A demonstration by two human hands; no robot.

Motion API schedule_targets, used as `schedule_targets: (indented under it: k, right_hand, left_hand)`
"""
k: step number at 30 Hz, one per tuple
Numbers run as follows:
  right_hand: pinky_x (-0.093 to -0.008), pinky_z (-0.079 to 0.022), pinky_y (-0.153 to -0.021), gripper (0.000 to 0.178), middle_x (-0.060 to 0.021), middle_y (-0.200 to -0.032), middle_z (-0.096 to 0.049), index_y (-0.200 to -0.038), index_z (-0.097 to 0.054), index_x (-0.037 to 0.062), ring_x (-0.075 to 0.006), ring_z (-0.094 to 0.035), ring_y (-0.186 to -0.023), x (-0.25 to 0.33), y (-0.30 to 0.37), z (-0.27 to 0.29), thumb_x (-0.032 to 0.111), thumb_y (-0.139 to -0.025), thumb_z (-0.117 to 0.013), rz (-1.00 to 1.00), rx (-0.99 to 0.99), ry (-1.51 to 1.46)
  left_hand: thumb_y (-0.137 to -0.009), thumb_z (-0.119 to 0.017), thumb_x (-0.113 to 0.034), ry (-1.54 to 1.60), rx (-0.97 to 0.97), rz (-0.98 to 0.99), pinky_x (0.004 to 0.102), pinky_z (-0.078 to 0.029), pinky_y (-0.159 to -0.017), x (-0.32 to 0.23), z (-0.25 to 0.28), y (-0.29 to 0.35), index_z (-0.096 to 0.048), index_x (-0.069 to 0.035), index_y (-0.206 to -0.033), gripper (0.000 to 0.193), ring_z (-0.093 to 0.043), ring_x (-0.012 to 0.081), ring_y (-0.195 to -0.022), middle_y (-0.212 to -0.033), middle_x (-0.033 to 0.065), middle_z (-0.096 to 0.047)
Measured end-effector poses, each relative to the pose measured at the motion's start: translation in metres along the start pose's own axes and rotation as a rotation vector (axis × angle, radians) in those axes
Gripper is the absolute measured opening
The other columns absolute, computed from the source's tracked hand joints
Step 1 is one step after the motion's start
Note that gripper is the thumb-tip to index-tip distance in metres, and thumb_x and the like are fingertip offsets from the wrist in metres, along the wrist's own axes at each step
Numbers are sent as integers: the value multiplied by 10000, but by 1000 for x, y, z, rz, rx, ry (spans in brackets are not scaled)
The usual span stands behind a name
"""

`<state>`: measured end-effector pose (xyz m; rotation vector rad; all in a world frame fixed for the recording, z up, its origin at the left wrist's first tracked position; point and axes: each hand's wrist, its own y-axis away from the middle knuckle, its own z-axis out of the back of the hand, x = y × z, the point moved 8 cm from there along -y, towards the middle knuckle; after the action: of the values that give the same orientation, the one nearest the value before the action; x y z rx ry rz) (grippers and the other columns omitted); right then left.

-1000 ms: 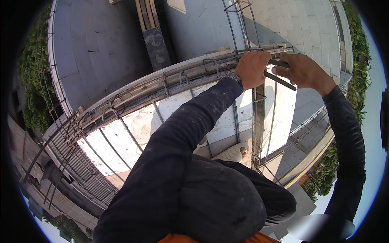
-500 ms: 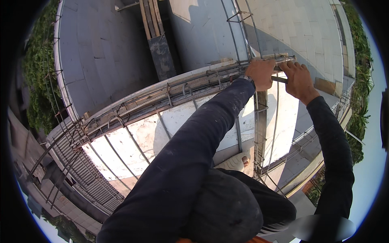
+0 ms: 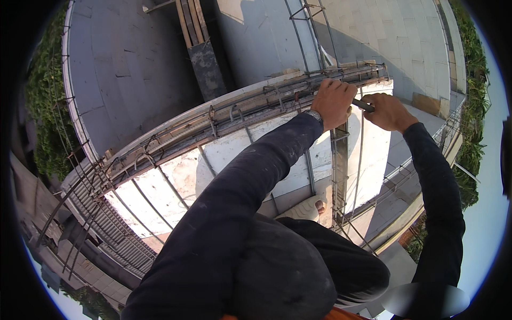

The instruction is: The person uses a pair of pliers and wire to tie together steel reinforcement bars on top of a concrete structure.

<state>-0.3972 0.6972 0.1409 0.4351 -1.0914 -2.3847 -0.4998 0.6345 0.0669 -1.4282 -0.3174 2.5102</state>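
Observation:
A short length of dark metal bar (image 3: 364, 105) spans the gap between my hands, just above the near edge of a beam's rebar cage (image 3: 234, 114). My left hand (image 3: 335, 103) is closed around its left part, knuckles up, a watch on the wrist. On its right end, my right hand (image 3: 391, 112) is closed with fingers curled over. The bar's far end is hidden by my left hand, so I cannot tell what it meets. Close by, a rebar rod (image 3: 359, 154) runs down over the white panel (image 3: 370, 152).
Hooked rebar rods (image 3: 145, 159) stick out along the beam. An upright rebar cage (image 3: 340, 165) stands beside my sandalled foot (image 3: 304, 209). Beyond the beam lies grey decking (image 3: 125, 74) with a dark gap. Corrugated roofing (image 3: 114, 229) is lower left.
Both hands have come slightly down and toward me with the bar, away from the beam's rebar. My left hand has shifted a little left; the view has tilted slightly.

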Motion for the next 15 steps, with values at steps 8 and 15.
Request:
schedule_targets:
  k: [8,15]
  right_hand:
    - [-462,-600,-899,387,-170,-973,-788,-1221,-760,64,-360,-768,-948,-19,-3,-27,284,-911,-687,-24,-76,1]
    - [-338,-595,-498,534,-186,-814,-758,-1129,-707,-52,-253,-774,-636,57,47,-29,463,-1033,-606,-176,637,-980]
  left_hand:
    - [-830,-793,-183,-83,80,-35,483,-393,-1089,-3,-8,2,-627,-96,-1169,387,-618,284,-1132,-1091,87,-669]
    - [-771,-857,-219,-3,-64,-192,497,-426,-1080,-39,36,29,-635,-134,-1206,495,-615,287,-1179,-1171,67,-661]
